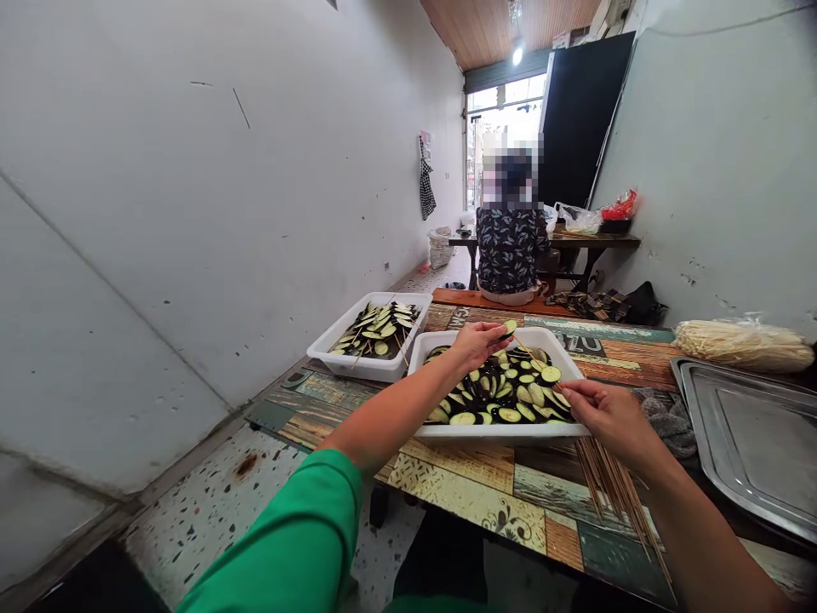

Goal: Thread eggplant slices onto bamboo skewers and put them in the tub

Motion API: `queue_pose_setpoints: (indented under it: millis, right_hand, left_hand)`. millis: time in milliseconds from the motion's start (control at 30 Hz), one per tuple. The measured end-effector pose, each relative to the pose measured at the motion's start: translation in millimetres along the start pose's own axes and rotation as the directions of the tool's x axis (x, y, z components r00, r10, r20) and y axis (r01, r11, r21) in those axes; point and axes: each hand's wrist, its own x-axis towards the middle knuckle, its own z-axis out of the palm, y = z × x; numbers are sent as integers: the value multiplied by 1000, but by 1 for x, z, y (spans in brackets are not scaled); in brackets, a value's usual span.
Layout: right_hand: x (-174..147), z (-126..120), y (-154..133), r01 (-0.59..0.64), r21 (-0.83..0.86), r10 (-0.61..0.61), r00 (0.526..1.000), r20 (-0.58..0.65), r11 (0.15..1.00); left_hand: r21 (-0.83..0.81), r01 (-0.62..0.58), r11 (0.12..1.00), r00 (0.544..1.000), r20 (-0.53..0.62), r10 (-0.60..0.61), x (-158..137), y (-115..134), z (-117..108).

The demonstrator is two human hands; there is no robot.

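On a long table printed with a patchwork of coloured wooden planks [453,485], a white rectangular plastic tub [498,432] full of dark-skinned, pale green eggplant slices [510,415] stands right in front of the person, and both hands work above it. The left hand [478,345], its arm in a bright green sleeve [287,528], reaches over the tub and pinches a single oval eggplant slice [510,327] between thumb and fingers. The right hand [606,415], at the tub's near right corner, has its fingertips drawn together on a thin brown wooden skewer [527,351], which slants up towards the left hand; a round pale slice [551,374] sits on it near the right fingers. Whether the skewer's tip has entered the slice in the left hand, I cannot tell. Just left of the tub is a second white plastic tub [357,366], holding more eggplant slices and several sticks. A loose fan of thin wooden skewers [616,485] lies beside the right forearm, with a crumpled grey cloth [667,424], shallow rectangular metal trays [759,434] and a clear plastic bag of pale strands [744,343] farther right. Beyond the table, another person in a dark leaf-patterned top [511,255] sits on an orange-brown wooden bench [456,297], facing a dark table [613,242] with plastic bags on it
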Motion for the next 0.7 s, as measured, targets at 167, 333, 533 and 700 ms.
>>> queue_pose_setpoints:
  millis: [167, 333, 533, 700]
  right_hand:
    - [0, -1, -4, 2, 30, -2, 1000, 12, 1000]
    - [-1, -2, -6, -7, 39, 7, 1000, 6, 999]
    - [1, 0, 2, 23, 17, -23, 1000, -3, 1000]
    - [1, 1, 4, 20, -12, -21, 999, -31, 1000]
  left_hand:
    - [34, -81, 996, 996, -23, 82, 0, -9, 1]
    - [52, -116, 992, 993, 9, 116, 1, -16, 4]
    - [55, -107, 993, 993, 49, 104, 0, -17, 5]
    - [74, -108, 991, 991, 81, 102, -1, -20, 6]
